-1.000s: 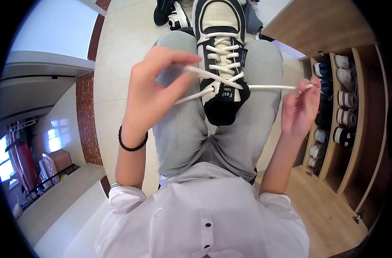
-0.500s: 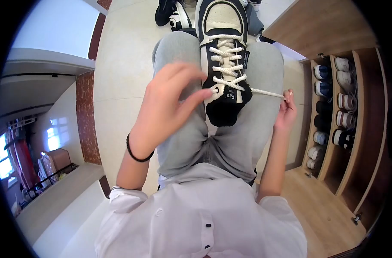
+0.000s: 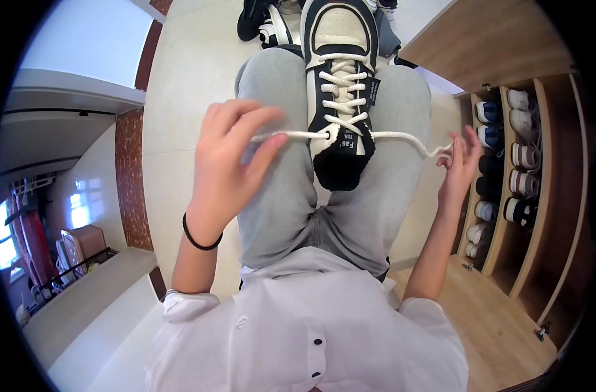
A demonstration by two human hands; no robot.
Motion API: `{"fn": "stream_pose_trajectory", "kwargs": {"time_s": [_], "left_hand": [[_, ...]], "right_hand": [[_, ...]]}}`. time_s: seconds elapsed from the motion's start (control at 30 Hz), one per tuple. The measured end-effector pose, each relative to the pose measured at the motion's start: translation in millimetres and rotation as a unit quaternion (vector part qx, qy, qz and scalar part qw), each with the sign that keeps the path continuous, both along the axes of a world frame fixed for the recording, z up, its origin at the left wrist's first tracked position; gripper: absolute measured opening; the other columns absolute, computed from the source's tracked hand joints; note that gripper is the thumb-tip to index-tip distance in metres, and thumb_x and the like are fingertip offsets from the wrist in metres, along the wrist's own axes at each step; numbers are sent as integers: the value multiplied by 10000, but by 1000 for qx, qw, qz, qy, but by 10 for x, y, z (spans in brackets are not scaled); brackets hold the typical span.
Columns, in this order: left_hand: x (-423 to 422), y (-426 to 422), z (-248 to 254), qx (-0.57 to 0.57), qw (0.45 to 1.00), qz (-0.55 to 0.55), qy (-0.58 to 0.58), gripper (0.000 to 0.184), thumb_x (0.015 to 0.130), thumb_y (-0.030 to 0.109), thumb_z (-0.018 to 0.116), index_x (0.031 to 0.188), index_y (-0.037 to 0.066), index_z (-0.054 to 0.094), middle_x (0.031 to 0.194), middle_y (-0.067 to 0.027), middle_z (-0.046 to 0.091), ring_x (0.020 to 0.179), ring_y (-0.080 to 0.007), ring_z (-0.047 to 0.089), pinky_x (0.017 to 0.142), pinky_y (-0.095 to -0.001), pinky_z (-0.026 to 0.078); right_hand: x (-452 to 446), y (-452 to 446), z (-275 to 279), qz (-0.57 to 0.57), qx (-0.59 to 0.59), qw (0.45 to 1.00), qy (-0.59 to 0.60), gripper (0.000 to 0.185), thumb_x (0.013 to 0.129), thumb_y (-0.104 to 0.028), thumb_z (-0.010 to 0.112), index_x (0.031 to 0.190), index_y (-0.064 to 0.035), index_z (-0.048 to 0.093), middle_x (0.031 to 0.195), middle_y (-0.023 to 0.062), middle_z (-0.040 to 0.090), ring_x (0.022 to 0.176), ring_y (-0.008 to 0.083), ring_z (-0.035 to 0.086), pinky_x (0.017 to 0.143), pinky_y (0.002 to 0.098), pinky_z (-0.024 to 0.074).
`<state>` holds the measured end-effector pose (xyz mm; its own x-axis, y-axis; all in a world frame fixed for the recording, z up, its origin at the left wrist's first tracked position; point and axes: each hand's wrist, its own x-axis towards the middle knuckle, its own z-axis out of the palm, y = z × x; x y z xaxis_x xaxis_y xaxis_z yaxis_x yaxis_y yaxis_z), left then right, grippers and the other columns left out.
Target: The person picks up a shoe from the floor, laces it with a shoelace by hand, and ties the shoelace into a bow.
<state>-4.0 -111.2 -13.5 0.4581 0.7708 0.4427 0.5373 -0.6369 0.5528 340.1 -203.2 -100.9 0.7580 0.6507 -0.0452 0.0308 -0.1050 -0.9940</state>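
A black and cream sneaker rests between the knees, toe pointing away, with thick white laces crisscrossed up its front. From the top left eyelet a white lace end runs straight and taut into my left hand. The thumb and blurred index finger are apart, and the fingers gripping the lace are partly hidden. On the other side, my right hand pinches the right lace end, which sags in a wavy curve. The black padded collar faces the body.
Several pairs of shoes stand in an open wooden shoe cabinet at the right. More shoes are on the tiled floor beyond the knees. At the far left is a pink case beside a black rail.
My left hand went in to the shoe's left eyelet, then drew back left with the lace now straight. The right lace slackened as my right hand shifted inward, then out again.
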Motion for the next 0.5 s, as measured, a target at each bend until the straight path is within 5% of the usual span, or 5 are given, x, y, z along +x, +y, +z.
{"fn": "stream_pose_trajectory", "kwargs": {"time_s": [0.07, 0.13, 0.2, 0.3, 0.5], "left_hand": [[-23, -153, 36, 15, 998, 51, -27, 109, 884, 50, 729, 989, 22, 737, 842, -68, 696, 758, -170, 623, 635, -269, 444], [-72, -321, -17, -211, 971, 59, -92, 119, 946, 75, 679, 1001, 6, 759, 736, -56, 699, 653, -86, 622, 551, -228, 410], [31, -355, -79, -203, 976, 27, -77, 209, 1005, 133, 625, 1000, -22, 764, 640, -41, 664, 577, -55, 605, 503, -213, 389], [146, -353, -173, -405, 904, 55, -126, 293, 1038, 198, 579, 1185, -10, 724, 663, 20, 621, 601, -40, 582, 512, -212, 364], [299, -108, -89, -339, 885, 70, -311, 391, 1047, 194, 516, 1360, -24, 597, 971, -20, 659, 846, -62, 589, 703, -218, 428]], "right_hand": [[52, -51, -78, -19, -8, 990, -137, 286, 1029, -131, 583, 1296, -66, 505, 1113, 93, 617, 880, 125, 612, 660, 262, 469], [-50, -114, 4, -74, 37, 933, -350, 245, 1012, -112, 608, 1236, -31, 547, 1076, 82, 619, 956, 103, 582, 674, 252, 458], [-456, -261, 297, 33, 32, 979, -197, 133, 1008, -117, 626, 1089, -11, 633, 852, 10, 608, 742, 59, 552, 583, 232, 417], [-923, -267, 616, 299, -55, 948, -95, 177, 1032, -162, 602, 1088, -14, 682, 638, -75, 519, 523, 21, 433, 484, 212, 334], [-1135, 181, 716, 212, 15, 974, 79, 292, 1039, -169, 590, 1262, 10, 644, 625, -92, 466, 528, -10, 373, 473, 200, 243]]}}
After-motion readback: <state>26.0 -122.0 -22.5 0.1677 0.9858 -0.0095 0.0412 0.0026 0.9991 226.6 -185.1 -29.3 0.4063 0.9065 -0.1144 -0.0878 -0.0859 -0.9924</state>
